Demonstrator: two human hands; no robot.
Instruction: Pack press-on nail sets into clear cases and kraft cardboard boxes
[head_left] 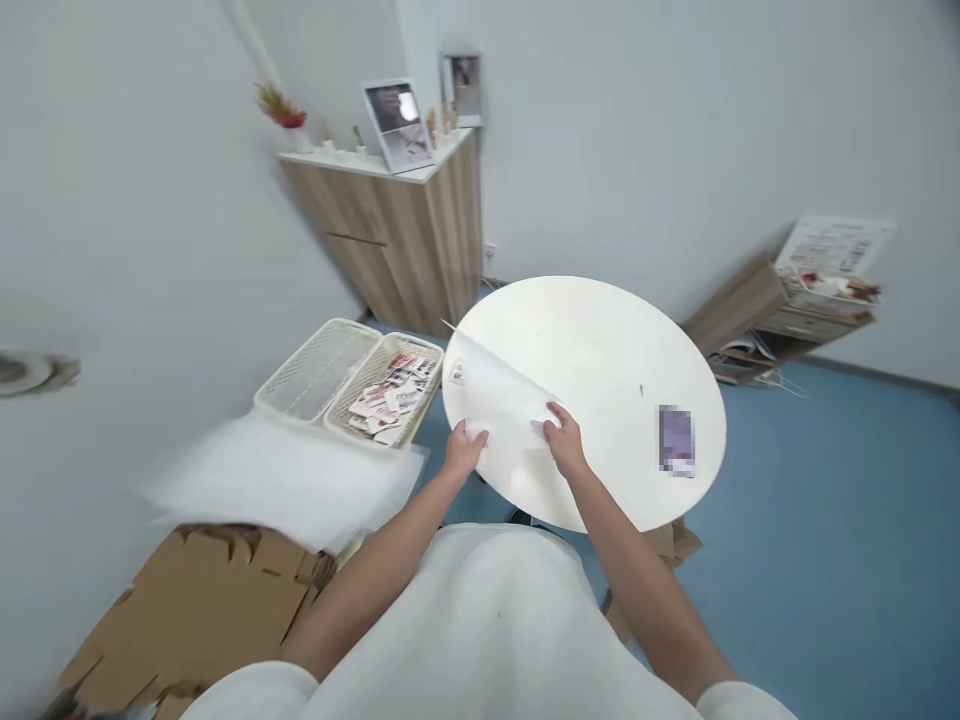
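A thin white sheet (499,390) hangs between my hands over the left part of a round white table (592,330). My left hand (466,450) pinches its near edge at the table's rim. The right side of the sheet is gripped between the thumb and fingers of my right hand (564,440). Whether the sheet is paper or thin foam, I cannot tell. A small card with a printed picture (457,372) shows near the table's left edge. To the right on the tabletop is a purple, blurred-out object (676,440).
Left of the table, a white basket (420,345) holds many printed cards, beside another white basket (319,370). White sheets (285,480) lie near flattened brown cardboard (195,610). A wooden cabinet (390,230) stands behind; a low shelf unit (780,320) is at right.
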